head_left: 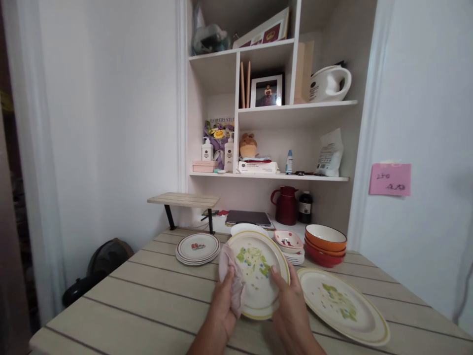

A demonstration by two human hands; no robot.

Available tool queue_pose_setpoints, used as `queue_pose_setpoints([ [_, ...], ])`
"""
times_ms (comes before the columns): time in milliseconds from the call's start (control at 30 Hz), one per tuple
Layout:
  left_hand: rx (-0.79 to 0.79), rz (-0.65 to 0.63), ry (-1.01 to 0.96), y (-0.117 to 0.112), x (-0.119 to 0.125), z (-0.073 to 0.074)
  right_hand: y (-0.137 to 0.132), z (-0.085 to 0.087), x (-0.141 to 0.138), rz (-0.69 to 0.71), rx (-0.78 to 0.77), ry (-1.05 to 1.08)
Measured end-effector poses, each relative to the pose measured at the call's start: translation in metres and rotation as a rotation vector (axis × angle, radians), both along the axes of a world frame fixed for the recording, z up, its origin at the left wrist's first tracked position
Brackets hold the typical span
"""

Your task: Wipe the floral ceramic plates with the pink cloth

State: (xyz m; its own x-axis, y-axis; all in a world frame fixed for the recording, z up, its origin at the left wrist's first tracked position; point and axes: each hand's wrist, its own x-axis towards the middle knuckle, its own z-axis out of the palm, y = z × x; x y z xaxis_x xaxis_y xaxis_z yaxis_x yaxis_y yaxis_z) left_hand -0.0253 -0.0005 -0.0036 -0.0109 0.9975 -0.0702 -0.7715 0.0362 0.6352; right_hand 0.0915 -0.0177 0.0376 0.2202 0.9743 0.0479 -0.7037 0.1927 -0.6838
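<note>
A round cream plate (254, 291) with a yellow rim and green leaf pattern is held up, tilted towards me, above the table. On its left edge my left hand (224, 301) presses a pale pink cloth (233, 278) against the rim, fingers closed around it. Gripping the right edge is my right hand (290, 301), its thumb on the plate's face and its fingers mostly hidden behind. A larger oval plate (342, 305) with the same leaf pattern lies flat on the table to the right of my right hand.
On the slatted table (148, 296) stand a stack of small plates (197, 248), orange and red bowls (325, 241) and small dishes (290, 242). A white plate (249, 228) sits behind the held one. Farther back are a small riser (184, 199), a laptop (248, 218) and a red jug (286, 206).
</note>
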Motion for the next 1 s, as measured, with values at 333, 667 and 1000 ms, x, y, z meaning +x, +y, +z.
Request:
queue_pose_setpoints([
  [333,0.092,0.192,0.162,-0.006,-0.017,0.018,0.003,0.019,0.024,0.262,0.012,-0.129],
  [667,0.199,0.110,0.529,-0.008,-0.040,0.013,-0.010,0.029,0.040,0.486,0.023,-0.372],
  [1000,0.069,0.085,0.368,-0.005,-0.028,0.009,0.008,0.005,0.030,0.267,-0.049,-0.282],
])
